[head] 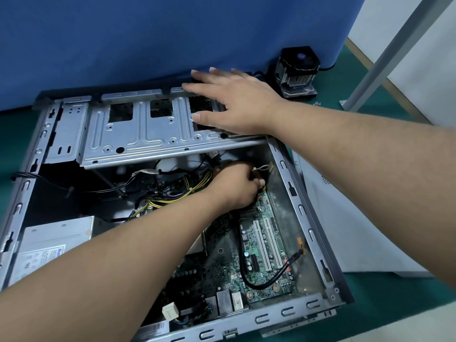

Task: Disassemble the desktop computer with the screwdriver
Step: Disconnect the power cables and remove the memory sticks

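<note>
Right hand (229,104), fingers flat, steadied our drive cage (138,129); left hand (237,186) curled round cables (256,172), presumably to unplug them.

head-worn view, steeply downward, close over hands (237,104)

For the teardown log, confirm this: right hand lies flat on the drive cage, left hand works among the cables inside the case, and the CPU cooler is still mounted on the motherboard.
One error: the head view shows the CPU cooler off the motherboard, standing outside the case. The right hand on the drive cage and the left hand among the cables are right.
</note>
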{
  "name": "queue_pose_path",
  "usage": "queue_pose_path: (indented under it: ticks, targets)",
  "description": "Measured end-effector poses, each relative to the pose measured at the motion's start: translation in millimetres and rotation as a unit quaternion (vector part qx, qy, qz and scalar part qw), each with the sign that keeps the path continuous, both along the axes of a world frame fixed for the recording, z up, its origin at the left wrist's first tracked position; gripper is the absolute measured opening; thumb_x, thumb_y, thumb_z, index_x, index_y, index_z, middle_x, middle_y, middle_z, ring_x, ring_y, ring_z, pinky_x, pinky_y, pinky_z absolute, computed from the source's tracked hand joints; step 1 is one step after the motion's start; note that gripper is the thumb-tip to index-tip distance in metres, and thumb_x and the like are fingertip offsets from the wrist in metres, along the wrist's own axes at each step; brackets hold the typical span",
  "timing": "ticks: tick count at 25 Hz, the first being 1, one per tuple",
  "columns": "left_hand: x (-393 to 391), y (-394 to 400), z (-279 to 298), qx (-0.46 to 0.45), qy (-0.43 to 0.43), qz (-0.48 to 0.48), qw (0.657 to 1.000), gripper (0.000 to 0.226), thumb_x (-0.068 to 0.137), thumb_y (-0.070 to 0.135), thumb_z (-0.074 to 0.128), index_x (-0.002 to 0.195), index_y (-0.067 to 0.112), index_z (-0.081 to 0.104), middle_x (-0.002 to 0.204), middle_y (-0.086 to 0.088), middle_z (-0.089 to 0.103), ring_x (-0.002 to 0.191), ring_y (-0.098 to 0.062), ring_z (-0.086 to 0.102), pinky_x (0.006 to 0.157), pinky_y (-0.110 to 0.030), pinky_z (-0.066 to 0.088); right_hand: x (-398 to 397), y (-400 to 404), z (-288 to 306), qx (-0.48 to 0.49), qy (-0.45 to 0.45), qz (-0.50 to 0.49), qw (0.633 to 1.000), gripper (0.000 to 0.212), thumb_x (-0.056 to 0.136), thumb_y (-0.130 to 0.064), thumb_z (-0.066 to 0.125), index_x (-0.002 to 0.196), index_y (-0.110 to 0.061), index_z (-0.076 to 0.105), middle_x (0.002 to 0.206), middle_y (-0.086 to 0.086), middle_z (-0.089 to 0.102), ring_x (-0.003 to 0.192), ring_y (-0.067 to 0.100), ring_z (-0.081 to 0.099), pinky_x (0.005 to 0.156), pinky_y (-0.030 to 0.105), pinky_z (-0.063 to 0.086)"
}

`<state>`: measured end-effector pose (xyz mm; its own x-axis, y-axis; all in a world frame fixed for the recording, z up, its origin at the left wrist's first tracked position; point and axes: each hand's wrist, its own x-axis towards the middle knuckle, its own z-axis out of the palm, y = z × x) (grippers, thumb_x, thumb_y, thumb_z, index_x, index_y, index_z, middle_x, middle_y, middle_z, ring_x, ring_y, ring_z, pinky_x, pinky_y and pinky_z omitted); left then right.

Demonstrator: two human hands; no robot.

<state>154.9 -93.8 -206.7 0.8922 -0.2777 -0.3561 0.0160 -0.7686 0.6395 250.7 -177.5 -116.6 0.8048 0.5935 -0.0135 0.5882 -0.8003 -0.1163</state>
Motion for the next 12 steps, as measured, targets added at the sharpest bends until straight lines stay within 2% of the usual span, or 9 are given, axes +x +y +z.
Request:
queue_pose_path:
  ticks: [3, 7, 11, 12]
  targets:
    - [1.5, -2.0, -1.1, 0.003, 0.002, -0.004, 1.000, 0.020, 0.101, 0.039, 0.062, 0.098, 0.020, 0.056, 0.101, -0.007, 0.061, 0.108, -0.031, 0.061, 0.076, -0.026, 0.035, -0.3, 0.4, -0.8, 0.003, -0.001, -0.001, 1.000, 0.067, 0.097, -0.073, 0.036, 0.158, -0.048, 0.024, 0.170, -0.016, 0.014, 0.158, 0.014, 0.010, 0.128, 0.044, 0.006]
    - [0.7, -6.5, -1.0, -0.001, -0.012, 0.008, 1.000, 0.030, 0.103, 0.035, 0.057, 0.121, 0.013, 0.063, 0.128, -0.015, 0.065, 0.120, -0.034, 0.058, 0.087, -0.030, 0.041, -0.7, 0.4, -1.4, 0.001, -0.004, -0.001, 1.000, 0.067, 0.097, -0.073, 0.035, 0.158, -0.048, 0.024, 0.170, -0.016, 0.015, 0.158, 0.015, 0.011, 0.128, 0.044, 0.006]
    - [1.9, -1.6, 4.4, -0.012, -0.003, 0.001, 1.000, 0.026, 0.102, 0.039, 0.061, 0.110, 0.015, 0.065, 0.114, -0.009, 0.068, 0.112, -0.031, 0.061, 0.079, -0.025, 0.038, -0.3, 0.7, -1.5, 0.001, -0.003, -0.002, 1.000, 0.068, 0.096, -0.073, 0.035, 0.158, -0.048, 0.024, 0.170, -0.016, 0.015, 0.158, 0.014, 0.010, 0.128, 0.043, 0.006]
    - [2.8, 0.0, 6.7, -0.025, 0.003, 0.008, 1.000, 0.029, 0.101, 0.041, 0.061, 0.113, 0.015, 0.066, 0.114, -0.009, 0.069, 0.109, -0.029, 0.062, 0.079, -0.025, 0.038, 0.1, 0.8, -1.6, 0.000, -0.004, -0.002, 1.000, 0.068, 0.096, -0.073, 0.035, 0.158, -0.048, 0.024, 0.170, -0.016, 0.014, 0.158, 0.014, 0.010, 0.128, 0.043, 0.006]
